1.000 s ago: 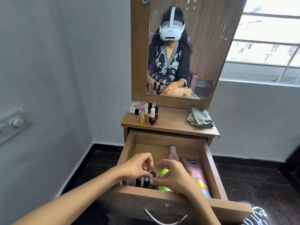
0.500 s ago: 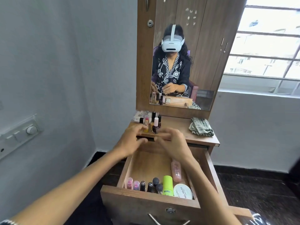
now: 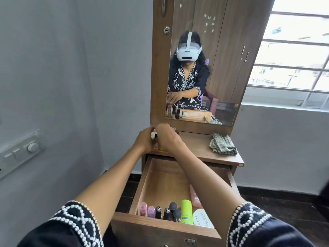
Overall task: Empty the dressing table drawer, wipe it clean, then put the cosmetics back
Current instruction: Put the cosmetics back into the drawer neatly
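A: Where are the hands?

B: Both are up at the desk's (image 3: 199, 148) back left corner. The left hand (image 3: 143, 139) and right hand (image 3: 167, 137) are cupped together around small bottles (image 3: 156, 146); whether the fingers pinch any, I cannot tell.

A: And the drawer (image 3: 147, 177)?

B: Pulled out. Along its front edge stand 2 pink tubes (image 3: 146, 208), dark nail polish bottles (image 3: 168, 212), a green tube (image 3: 186, 211) and a white jar (image 3: 202, 217); a pink bottle (image 3: 195, 196) lies by the right wall.

A: The cloth (image 3: 223, 143)?

B: Crumpled at the desk's back right corner.
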Demonstrator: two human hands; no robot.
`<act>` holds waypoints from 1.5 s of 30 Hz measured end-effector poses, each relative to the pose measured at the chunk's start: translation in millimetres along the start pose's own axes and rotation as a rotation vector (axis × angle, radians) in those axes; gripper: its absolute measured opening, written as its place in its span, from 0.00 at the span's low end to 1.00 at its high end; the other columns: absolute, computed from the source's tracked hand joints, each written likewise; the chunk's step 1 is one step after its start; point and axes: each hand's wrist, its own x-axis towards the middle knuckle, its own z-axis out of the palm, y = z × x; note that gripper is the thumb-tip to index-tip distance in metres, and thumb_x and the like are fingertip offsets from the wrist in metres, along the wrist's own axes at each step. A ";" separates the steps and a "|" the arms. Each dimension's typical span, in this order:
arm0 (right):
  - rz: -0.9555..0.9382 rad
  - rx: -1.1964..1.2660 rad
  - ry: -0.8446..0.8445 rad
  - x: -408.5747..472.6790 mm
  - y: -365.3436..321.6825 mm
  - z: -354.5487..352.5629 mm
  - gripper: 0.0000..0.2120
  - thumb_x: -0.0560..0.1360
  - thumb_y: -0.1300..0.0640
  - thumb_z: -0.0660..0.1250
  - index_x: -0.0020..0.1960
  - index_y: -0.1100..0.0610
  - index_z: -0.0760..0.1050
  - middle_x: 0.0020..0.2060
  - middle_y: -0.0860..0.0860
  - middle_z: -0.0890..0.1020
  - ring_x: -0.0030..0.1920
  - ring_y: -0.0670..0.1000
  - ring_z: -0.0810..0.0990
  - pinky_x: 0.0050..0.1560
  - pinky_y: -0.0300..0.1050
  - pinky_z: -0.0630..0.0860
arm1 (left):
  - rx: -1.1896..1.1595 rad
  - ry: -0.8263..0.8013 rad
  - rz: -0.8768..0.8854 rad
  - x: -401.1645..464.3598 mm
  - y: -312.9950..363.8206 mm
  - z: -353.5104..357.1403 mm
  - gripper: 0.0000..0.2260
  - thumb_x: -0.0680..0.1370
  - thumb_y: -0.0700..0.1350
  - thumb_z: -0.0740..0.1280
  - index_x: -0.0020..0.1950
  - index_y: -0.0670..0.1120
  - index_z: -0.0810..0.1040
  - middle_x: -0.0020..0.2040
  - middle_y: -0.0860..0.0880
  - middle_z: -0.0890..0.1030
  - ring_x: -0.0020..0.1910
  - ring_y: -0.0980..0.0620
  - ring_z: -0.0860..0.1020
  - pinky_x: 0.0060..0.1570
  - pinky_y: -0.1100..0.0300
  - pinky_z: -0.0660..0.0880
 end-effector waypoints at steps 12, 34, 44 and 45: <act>0.019 -0.111 0.027 -1.0 0.4 -3.6 0.15 0.72 0.73 0.63 0.58 0.63 0.76 0.53 0.60 0.80 0.56 0.62 0.78 0.58 0.57 0.73 | -0.008 0.018 0.004 -5.4 -11.3 6.3 0.09 0.75 0.38 0.66 0.55 0.43 0.75 0.55 0.43 0.80 0.52 0.45 0.78 0.55 0.52 0.75; 0.169 0.437 -0.002 -134.0 26.6 91.8 0.10 0.72 0.60 0.65 0.50 0.53 0.81 0.42 0.49 0.85 0.43 0.48 0.82 0.45 0.42 0.78 | -0.043 -0.204 0.067 -143.7 -44.4 2.2 0.11 0.73 0.41 0.70 0.47 0.57 0.76 0.44 0.60 0.80 0.47 0.67 0.78 0.50 0.72 0.72; 0.055 0.420 -0.042 -136.8 24.5 97.2 0.08 0.71 0.58 0.69 0.50 0.53 0.82 0.44 0.50 0.85 0.41 0.47 0.82 0.44 0.40 0.78 | 0.071 -0.254 0.024 -148.5 -55.4 14.0 0.09 0.76 0.42 0.66 0.53 0.54 0.76 0.45 0.56 0.82 0.43 0.65 0.79 0.45 0.70 0.73; 0.051 0.430 -0.049 -136.9 24.6 97.1 0.08 0.72 0.58 0.69 0.49 0.53 0.83 0.44 0.50 0.85 0.41 0.47 0.82 0.44 0.39 0.78 | 0.091 -0.267 0.011 -147.8 -55.7 14.1 0.09 0.76 0.42 0.66 0.54 0.54 0.77 0.47 0.55 0.82 0.44 0.63 0.79 0.46 0.69 0.73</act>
